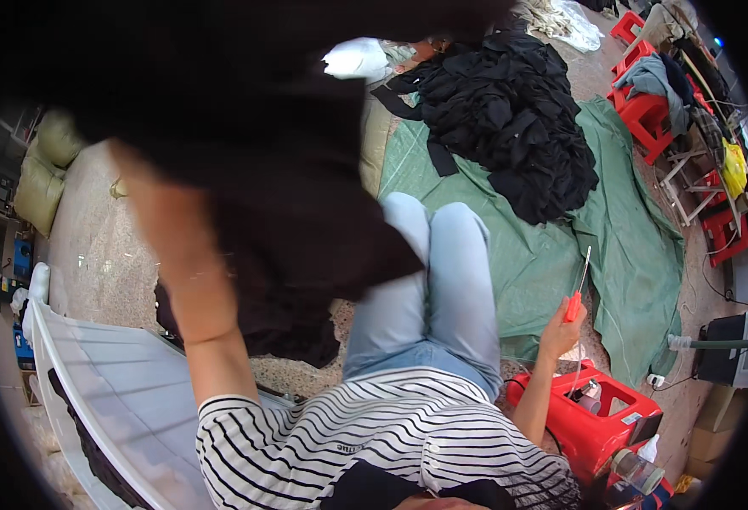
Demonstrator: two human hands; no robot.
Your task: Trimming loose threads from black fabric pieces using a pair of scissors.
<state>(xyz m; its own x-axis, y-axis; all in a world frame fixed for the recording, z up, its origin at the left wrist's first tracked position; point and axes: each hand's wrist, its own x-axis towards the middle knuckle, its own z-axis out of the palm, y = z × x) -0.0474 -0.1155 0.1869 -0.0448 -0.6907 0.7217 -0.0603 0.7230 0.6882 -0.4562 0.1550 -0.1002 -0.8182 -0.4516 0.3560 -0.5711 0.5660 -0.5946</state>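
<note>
My left forearm [191,263] reaches up and forward, blurred by motion. Its hand vanishes behind a large dark cloth piece, likely a black garment [280,170], held up close to the camera and covering much of the upper left. The fingers are hidden, but the cloth hangs from that raised arm. Off to the right, my right hand [558,334] is closed around a red-handled tool [572,308]. A thin, straight metal rod points upward from its handle, and a pale cord seems to hang below. More dark cloth [293,340] lies left of my knees.
A heap of black garments [510,119] covers part of a green tarp [637,229] ahead. Beside my right arm stands a red plastic stool [561,408] with bottles. A white-framed bin [127,382] is at my left. Red stools [646,115] with clothes line the far right.
</note>
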